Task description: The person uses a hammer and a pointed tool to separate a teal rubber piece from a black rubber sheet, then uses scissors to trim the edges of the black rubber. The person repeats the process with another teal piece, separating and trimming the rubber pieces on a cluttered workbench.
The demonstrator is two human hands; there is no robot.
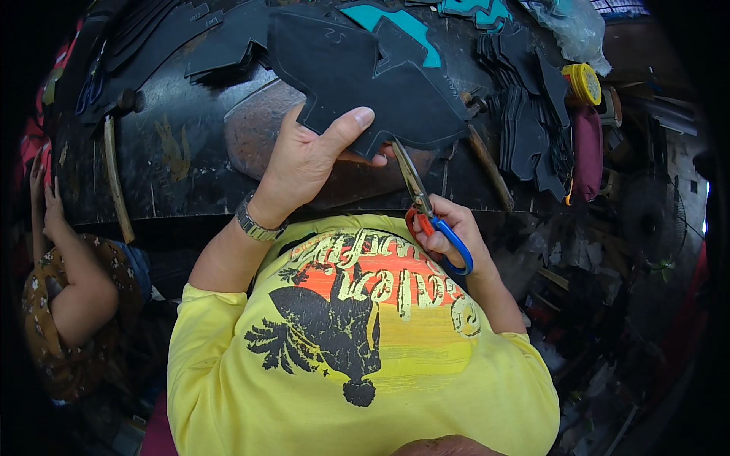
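Observation:
My left hand point(308, 152) is closed on a flat black sheet piece point(346, 80) with an irregular outline, thumb on top and fingers beneath. Pale marked lines run along parts of the piece. In my right hand point(450, 228) is a pair of scissors point(417, 186) with blue and red handles. The blade tips meet the near edge of the black piece, close to my left fingertips. How far the blades are apart is hard to make out. Under the piece lies a brown slab point(258, 125) on the dark table point(171, 186).
Stacks of cut black pieces point(525, 114) lie at the right, more point(163, 34) at the far left. Turquoise pieces point(395, 26) sit at the back. Hammers with wooden handles point(115, 178) point(487, 163) flank the slab. A yellow-lidded tub point(582, 83) stands right. Another person's arm point(80, 251) is at the left.

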